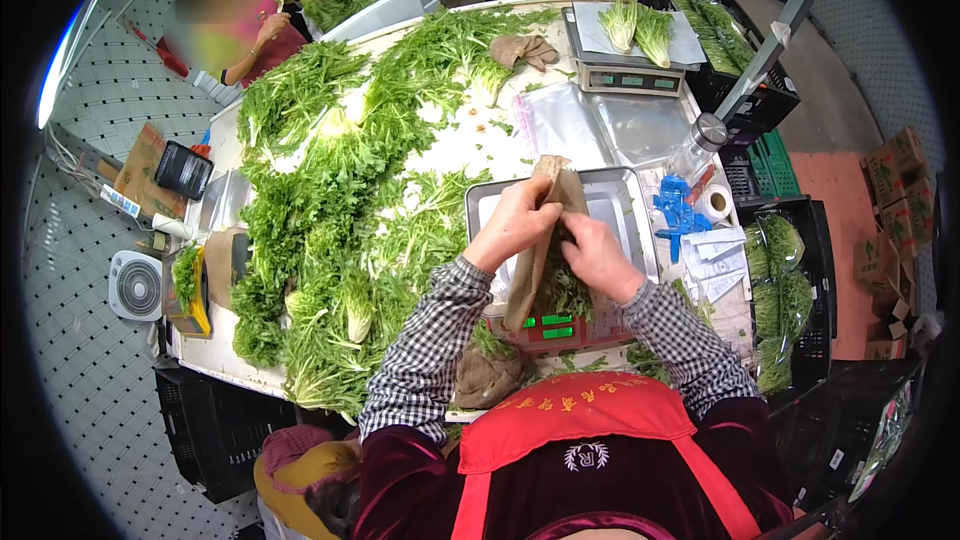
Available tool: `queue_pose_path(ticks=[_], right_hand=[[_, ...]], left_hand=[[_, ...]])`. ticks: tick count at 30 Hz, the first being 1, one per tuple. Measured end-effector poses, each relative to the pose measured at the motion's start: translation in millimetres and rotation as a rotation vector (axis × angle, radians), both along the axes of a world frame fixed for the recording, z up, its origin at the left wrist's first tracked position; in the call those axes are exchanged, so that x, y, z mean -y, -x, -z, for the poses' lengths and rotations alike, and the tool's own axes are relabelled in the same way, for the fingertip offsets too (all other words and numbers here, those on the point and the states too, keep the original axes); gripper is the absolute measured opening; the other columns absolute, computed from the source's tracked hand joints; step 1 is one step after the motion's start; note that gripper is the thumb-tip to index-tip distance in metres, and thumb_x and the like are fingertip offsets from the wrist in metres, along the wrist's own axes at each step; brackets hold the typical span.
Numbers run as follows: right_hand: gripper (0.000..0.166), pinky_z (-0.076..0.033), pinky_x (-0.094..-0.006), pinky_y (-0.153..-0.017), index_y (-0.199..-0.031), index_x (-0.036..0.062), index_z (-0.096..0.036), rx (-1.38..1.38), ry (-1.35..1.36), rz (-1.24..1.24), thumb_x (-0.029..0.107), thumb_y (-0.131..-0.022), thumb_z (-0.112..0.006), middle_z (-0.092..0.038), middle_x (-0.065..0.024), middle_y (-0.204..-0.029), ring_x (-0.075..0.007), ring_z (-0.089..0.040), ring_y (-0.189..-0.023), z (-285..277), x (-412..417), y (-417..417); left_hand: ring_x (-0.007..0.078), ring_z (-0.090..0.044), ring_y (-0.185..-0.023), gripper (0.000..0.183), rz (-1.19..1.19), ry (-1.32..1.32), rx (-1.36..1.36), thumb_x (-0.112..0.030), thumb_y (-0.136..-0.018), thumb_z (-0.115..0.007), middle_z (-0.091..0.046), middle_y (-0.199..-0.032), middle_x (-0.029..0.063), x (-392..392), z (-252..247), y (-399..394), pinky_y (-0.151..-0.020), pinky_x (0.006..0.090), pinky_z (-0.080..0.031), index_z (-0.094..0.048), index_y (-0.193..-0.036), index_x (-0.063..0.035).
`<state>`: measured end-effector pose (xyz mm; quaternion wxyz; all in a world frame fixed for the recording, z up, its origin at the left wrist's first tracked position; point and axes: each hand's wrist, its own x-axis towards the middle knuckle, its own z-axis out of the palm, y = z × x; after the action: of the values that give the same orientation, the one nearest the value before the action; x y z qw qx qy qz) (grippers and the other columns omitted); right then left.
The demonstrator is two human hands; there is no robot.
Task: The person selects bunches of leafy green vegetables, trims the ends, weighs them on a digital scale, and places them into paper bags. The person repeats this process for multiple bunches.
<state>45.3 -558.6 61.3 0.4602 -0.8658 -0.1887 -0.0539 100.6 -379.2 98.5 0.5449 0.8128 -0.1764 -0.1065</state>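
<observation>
My left hand [516, 219] grips a folded brown cloth [531, 274] near its upper end. The fingers of my right hand [602, 258] pinch the cloth's edge close beside it. The cloth hangs over the metal pan [642, 202] of a red digital scale [581, 336], whose green display is partly covered. Dark leafy greens [568, 289] show below my right hand, beside the cloth; how they lie against it is partly hidden. To the left, a large heap of frisée-like leafy greens [330, 187] spreads across the white table [217, 364].
Another brown cloth [487, 379] lies by my apron. Clear plastic bags [562, 120], a glass bottle [694, 146], blue plastic [679, 206] and a paper roll [716, 202] sit to the right. Farther back are a second scale [630, 81] and brown gloves [521, 51]. A person [262, 37] handles greens across the table.
</observation>
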Motion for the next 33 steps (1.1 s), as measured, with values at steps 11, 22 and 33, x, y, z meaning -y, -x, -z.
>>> queue_pose_path(ticks=[11,22,33], right_hand=[[0.028,-0.054,-0.0412,-0.082,-0.116,-0.0044,-0.062,-0.150,-0.096,-0.066,0.008,-0.090,-0.063,-0.065,-0.0212,-0.097,-0.0389,-0.066,-0.090,0.1,34.9,29.4],[0.062,-0.054,-0.0406,-0.092,-0.130,-0.0068,-0.058,-0.571,-0.139,0.190,0.040,-0.092,-0.072,-0.070,-0.0257,-0.114,-0.0352,-0.069,-0.109,26.5,26.0,11.2],[0.047,-0.055,-0.0310,-0.090,-0.129,-0.0065,-0.061,-0.751,-0.605,0.181,0.017,-0.091,-0.076,-0.072,-0.0121,-0.115,-0.0169,-0.069,-0.102,20.0,25.2,7.4]], left_hand=[[0.0239,-0.069,-0.088,0.036,-0.010,0.035,0.089,-0.024,-0.096,-0.067,-0.070,-0.101,0.0185,26.7,36.0,5.8,-0.079,0.0336,-0.054,-0.068,-0.118,0.0045],[0.0318,-0.062,-0.082,0.035,-0.063,-0.071,0.101,-0.017,-0.092,-0.067,-0.061,-0.095,0.0173,25.0,37.3,10.7,-0.075,0.0408,-0.051,-0.067,-0.122,0.0022],[0.0082,-0.060,-0.065,0.020,-0.046,0.112,0.015,-0.012,-0.099,-0.064,-0.071,-0.080,0.0020,-2.8,40.0,-35.2,-0.058,0.0248,-0.049,-0.072,-0.111,0.0030]])
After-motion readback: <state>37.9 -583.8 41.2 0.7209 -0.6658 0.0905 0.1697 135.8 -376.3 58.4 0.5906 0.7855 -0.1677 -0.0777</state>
